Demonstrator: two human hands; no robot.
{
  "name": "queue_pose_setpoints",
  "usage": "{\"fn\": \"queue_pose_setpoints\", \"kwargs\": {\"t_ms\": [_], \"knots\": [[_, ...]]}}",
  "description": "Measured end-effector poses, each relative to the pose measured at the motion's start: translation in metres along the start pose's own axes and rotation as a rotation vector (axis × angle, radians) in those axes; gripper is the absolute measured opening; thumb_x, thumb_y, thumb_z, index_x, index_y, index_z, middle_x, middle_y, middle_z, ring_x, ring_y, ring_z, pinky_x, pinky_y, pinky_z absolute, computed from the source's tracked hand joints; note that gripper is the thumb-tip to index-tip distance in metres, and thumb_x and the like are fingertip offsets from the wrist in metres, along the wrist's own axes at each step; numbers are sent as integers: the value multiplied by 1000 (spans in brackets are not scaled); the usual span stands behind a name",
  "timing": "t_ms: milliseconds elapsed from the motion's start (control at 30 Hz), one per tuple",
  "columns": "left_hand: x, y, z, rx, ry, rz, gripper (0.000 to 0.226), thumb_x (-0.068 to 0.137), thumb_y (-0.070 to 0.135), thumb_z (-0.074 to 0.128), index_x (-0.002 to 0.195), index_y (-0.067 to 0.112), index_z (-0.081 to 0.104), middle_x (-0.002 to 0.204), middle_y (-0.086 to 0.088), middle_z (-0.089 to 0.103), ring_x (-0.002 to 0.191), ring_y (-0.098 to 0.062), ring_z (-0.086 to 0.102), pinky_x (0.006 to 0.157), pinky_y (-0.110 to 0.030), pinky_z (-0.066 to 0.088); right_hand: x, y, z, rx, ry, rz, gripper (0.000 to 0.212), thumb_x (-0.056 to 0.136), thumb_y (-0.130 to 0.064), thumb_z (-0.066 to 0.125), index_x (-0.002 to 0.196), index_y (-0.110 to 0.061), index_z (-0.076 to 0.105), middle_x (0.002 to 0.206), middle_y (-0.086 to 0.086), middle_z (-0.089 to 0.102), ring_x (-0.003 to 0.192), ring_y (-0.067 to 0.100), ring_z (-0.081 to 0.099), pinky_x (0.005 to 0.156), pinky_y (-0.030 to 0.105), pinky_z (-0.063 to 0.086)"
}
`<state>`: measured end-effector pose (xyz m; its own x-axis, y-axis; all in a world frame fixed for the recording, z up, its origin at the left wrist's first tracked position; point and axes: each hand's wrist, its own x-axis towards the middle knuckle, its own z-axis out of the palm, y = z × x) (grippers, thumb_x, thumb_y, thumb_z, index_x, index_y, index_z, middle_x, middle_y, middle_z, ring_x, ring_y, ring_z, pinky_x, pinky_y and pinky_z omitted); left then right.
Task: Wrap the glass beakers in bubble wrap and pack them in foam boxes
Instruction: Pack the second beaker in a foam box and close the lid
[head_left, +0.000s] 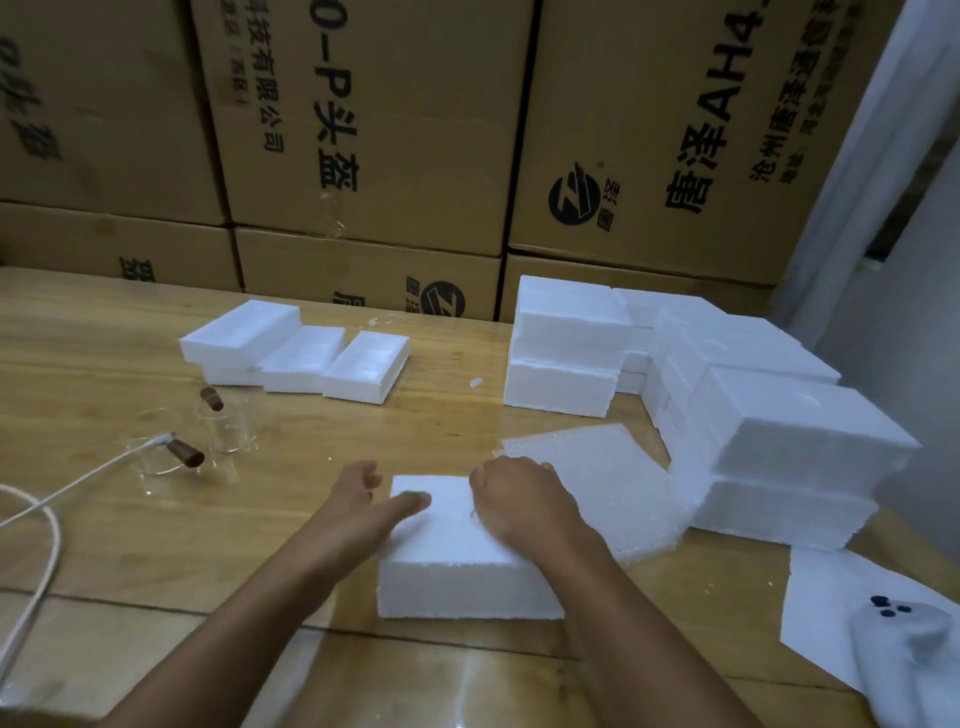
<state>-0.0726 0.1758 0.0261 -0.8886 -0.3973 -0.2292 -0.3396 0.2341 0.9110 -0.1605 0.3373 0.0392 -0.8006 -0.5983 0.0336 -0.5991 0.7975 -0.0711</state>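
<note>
White foam box (457, 556), closed, flat on desk (208, 525). Left hand (358, 501): thumb across top, fingers (370, 477) curled at far corner. Right hand (522, 506): fingers curled over far edge, gripping.

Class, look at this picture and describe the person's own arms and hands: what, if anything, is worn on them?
No sleeves are in view: both arms are uncovered as far as the frame shows. The left hand and the right hand wear no gloves, and no watch, bracelet or ring is visible on the parts that show.
</note>
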Motion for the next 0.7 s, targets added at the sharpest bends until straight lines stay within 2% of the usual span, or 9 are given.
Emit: {"fn": "queue_pose_setpoints", "kwargs": {"t_ms": [100, 200, 267, 300, 367, 400, 500, 600, 700], "knots": [[-12, -11, 4, -140, -125, -87, 78, 79, 42, 77, 141, 9, 45, 134, -10, 60, 115, -26, 63, 97, -40, 51, 3, 4, -6, 300, -10, 94, 29, 101, -17, 27, 82, -13, 50, 92, 6, 58, 92, 27, 55, 85, 39, 41], [-17, -9, 6, -154, -116, -76, 50, 88, 34, 73, 125, 4, 60, 115, -13, 71, 105, -30, 69, 88, -40, 53, -4, 15, -18, 796, 201, 239, 29, 97, -23, 39, 76, -11, 55, 80, 1, 59, 77, 19, 53, 64, 30, 39], [-21, -5, 7, -114, -95, -72, 38, 90, 33, 70, 114, 3, 67, 107, -14, 74, 100, -31, 71, 86, -41, 55, -18, 31, -23, 823, 417, 323, 22, 95, -24, 45, 86, -14, 62, 90, -1, 63, 82, 15, 56, 64, 26, 41], [-22, -4, 7, -96, -78, -77, 37, 90, 35, 70, 110, 4, 67, 104, -14, 74, 98, -31, 71, 87, -43, 56, -27, 40, -23, 767, 458, 369, 19, 94, -26, 47, 96, -18, 64, 101, -3, 63, 92, 15, 58, 69, 26, 43], [-26, -2, 8, -77, -39, -92, 36, 89, 37, 71, 104, 4, 67, 101, -14, 74, 94, -30, 72, 87, -45, 57, -46, 52, -19, 681, 343, 494, 33, 92, -37, 50, 120, -21, 58, 120, -4, 58, 108, 19, 56, 81, 29, 42], [-27, -1, 9, -74, -21, -95, 35, 89, 37, 71, 101, 4, 67, 100, -14, 74, 91, -29, 72, 84, -43, 58, -54, 53, -18, 692, 230, 549, 39, 92, -42, 51, 122, -19, 55, 119, -3, 59, 106, 19, 57, 81, 31, 43], [-31, -1, 11, -66, 32, -85, 35, 87, 36, 73, 91, 1, 70, 93, -16, 74, 83, -28, 73, 77, -43, 60, -64, 44, -12, 859, 0, 594, 40, 93, -46, 51, 104, -9, 61, 94, 0, 64, 82, 16, 63, 73, 35, 54], [-31, -3, 12, -78, 78, -78, 42, 84, 36, 75, 87, -6, 71, 93, -21, 74, 84, -32, 73, 75, -45, 60, -70, 34, -4, 838, -12, 602, 38, 93, -45, 51, 102, -10, 61, 90, -1, 62, 79, 12, 59, 58, 26, 43], [-29, -5, 13, -97, 114, -84, 45, 82, 35, 77, 86, -9, 71, 92, -22, 73, 82, -31, 72, 69, -37, 55, -75, 32, 7, 927, 0, 663, 45, 89, -44, 53, 104, -3, 63, 96, 9, 65, 81, 16, 60, 61, 29, 42]]}}
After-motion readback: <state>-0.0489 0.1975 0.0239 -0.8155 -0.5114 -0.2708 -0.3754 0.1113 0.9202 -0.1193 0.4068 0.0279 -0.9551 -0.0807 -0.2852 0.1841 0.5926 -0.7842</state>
